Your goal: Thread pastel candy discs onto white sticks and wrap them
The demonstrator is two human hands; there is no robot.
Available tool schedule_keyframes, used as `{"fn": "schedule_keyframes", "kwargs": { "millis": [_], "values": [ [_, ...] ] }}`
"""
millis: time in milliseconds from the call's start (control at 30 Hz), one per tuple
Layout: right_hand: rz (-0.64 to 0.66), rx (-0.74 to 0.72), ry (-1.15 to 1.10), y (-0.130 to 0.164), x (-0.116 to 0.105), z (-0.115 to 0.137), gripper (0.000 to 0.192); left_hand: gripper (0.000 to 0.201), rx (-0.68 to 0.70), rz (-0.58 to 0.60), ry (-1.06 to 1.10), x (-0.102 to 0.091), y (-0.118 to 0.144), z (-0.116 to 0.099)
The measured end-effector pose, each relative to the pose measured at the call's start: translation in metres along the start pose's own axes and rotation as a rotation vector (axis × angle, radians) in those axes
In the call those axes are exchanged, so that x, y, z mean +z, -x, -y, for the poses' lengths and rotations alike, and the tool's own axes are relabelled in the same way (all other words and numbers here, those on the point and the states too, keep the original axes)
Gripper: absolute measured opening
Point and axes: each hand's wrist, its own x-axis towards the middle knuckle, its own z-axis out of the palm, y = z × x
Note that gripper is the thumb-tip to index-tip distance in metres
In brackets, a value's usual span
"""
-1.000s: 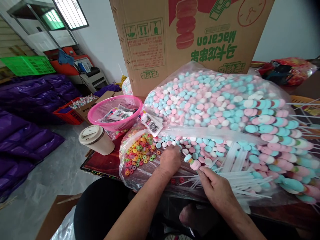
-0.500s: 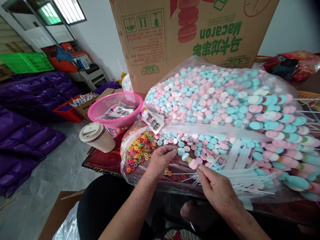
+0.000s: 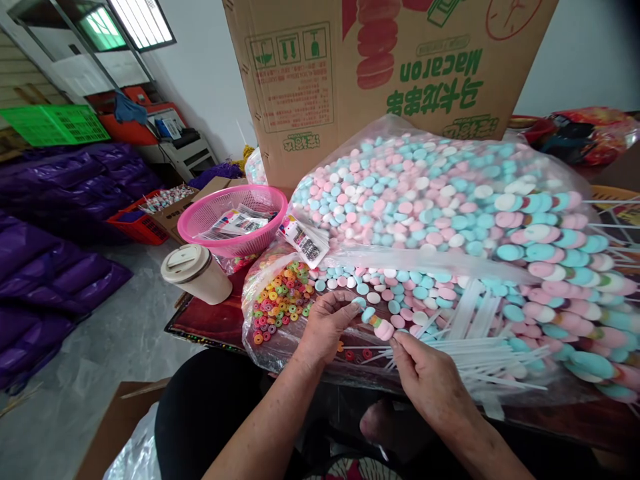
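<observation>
My left hand [image 3: 325,325] rests on the plastic sheet, fingertips pinching a blue candy disc [image 3: 358,303] at the edge of the loose pastel discs [image 3: 400,293]. My right hand [image 3: 430,380] pinches a thin white stick that carries a pink, a small coloured and a blue piece, the partly filled candy skewer [image 3: 377,323]. The skewer's tip points toward my left fingers. A pile of small colourful ring candies [image 3: 280,300] lies just left of my left hand. Loose white sticks [image 3: 480,353] lie to the right of my right hand.
A big clear bag of pink, blue and white discs [image 3: 425,193] fills the table behind, before a cardboard "Macaron" box [image 3: 380,73]. Finished skewers [image 3: 565,293] are stacked at right. A pink basket [image 3: 230,220] and a lidded cup [image 3: 195,272] stand at left. Purple bags [image 3: 55,267] cover the floor.
My left hand lifted from the disc pile and drew back with a blue disc toward the skewer tip. My right hand stayed, holding the skewer.
</observation>
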Motion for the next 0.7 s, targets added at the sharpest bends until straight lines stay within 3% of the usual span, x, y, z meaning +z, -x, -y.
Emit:
{"fn": "schedule_keyframes", "kwargs": {
  "millis": [300, 400, 533, 600, 700],
  "values": [
    [0.06, 0.066, 0.006, 0.003, 0.003, 0.003, 0.032, 0.027, 0.121, -0.068, -0.232, -0.002, 0.002, 0.02],
    [0.08, 0.074, 0.04, 0.003, 0.002, 0.003, 0.031, 0.021, 0.374, -0.093, -0.537, -0.005, 0.004, 0.022],
    [0.101, 0.07, 0.08, 0.004, 0.002, 0.002, 0.03, 0.024, 0.751, 0.03, -0.897, -0.009, 0.007, 0.022],
    [0.102, 0.069, 0.081, 0.005, 0.003, 0.003, 0.03, 0.025, 0.79, 0.032, -0.947, -0.009, 0.009, 0.024],
    [0.107, 0.076, 0.067, 0.007, 0.005, 0.005, 0.03, 0.023, 0.763, -0.075, -0.921, -0.007, 0.01, 0.028]
  ]
}}
